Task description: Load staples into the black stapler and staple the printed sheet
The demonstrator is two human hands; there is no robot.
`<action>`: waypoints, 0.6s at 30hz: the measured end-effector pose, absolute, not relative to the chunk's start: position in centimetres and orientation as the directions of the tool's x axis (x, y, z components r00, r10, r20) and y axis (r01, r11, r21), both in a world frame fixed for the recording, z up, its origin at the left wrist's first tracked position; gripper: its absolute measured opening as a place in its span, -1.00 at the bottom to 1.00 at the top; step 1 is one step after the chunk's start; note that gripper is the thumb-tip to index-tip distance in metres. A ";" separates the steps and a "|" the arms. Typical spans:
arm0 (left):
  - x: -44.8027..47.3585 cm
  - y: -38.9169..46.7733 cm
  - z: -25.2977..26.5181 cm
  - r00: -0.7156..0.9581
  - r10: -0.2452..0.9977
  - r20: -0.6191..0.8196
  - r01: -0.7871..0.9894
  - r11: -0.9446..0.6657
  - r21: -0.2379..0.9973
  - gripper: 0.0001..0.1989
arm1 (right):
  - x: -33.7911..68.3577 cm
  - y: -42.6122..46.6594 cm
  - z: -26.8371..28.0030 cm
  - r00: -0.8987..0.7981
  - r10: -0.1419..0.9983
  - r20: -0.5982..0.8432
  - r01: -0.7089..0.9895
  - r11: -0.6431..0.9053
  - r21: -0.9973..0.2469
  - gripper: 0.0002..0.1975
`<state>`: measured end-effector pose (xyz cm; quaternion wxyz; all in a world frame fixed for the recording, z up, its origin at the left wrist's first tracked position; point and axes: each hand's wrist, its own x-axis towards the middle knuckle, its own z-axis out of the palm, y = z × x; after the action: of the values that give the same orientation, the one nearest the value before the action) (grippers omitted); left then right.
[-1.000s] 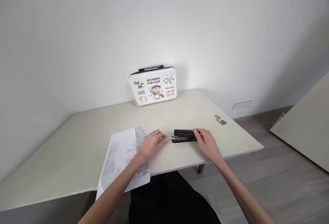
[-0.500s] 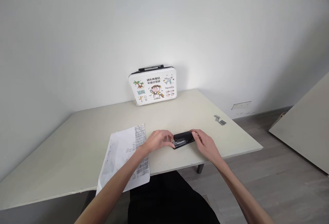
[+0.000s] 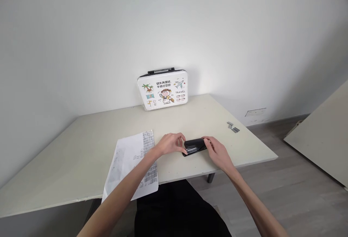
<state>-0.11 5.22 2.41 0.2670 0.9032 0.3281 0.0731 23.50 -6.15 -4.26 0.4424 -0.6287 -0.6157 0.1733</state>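
Note:
A black stapler (image 3: 194, 146) lies on the table near its front edge, its shiny metal inner part visible from the side. My right hand (image 3: 216, 151) is closed around the stapler's right end, thumb on the near side. At the left end, my left hand (image 3: 172, 144) curls about the nose, with its thumb at the base and index finger by the upper arm. Just left of that hand, partly under my left forearm, is a printed white paper sheet (image 3: 127, 157); it sticks out past the front edge.
Several small grey staple strips (image 3: 235, 130) lie toward the table's right edge. A white case with cartoon travel prints (image 3: 163, 90) and a black handle leans against the wall at the back. The table (image 3: 89, 139) ends just before my lap.
My left fingers have risen slightly at the stapler's nose, widening the gap to the thumb. The right hand keeps its hold on the other end.

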 end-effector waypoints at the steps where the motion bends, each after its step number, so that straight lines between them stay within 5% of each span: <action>1: -0.7 4.7 2.5 0.761 0.648 -0.018 0.565 -0.650 0.509 -0.46 | 23.5 -6.1 -4.3 0.191 0.927 0.323 0.615 0.144 -0.775 -0.51; 6: -7.7 0.5 2.6 0.653 0.741 0.156 0.649 -0.654 0.389 -0.57 | 23.3 -6.3 -4.2 0.179 0.932 0.314 0.613 0.143 -0.777 -0.50; 10: -14.8 -3.7 2.6 0.514 0.852 0.100 0.802 -0.519 0.295 -0.52 | 23.3 -6.5 -4.1 0.159 0.930 0.332 0.631 0.163 -0.759 -0.51; 16: -18.3 -7.5 0.5 0.579 0.815 -0.036 0.803 -0.561 0.203 0.12 | 23.1 -6.6 -4.1 0.147 0.941 0.305 0.620 0.153 -0.769 -0.52; 18: -17.6 -7.6 -0.3 0.593 0.805 -0.021 0.794 -0.580 0.182 0.18 | 23.2 -6.6 -4.1 0.152 0.942 0.300 0.621 0.145 -0.770 -0.53</action>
<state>-17.59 -7.58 -0.29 0.0861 0.8883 0.4501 0.0319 23.15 -6.62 -4.08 0.4286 -0.6265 -0.6236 0.1869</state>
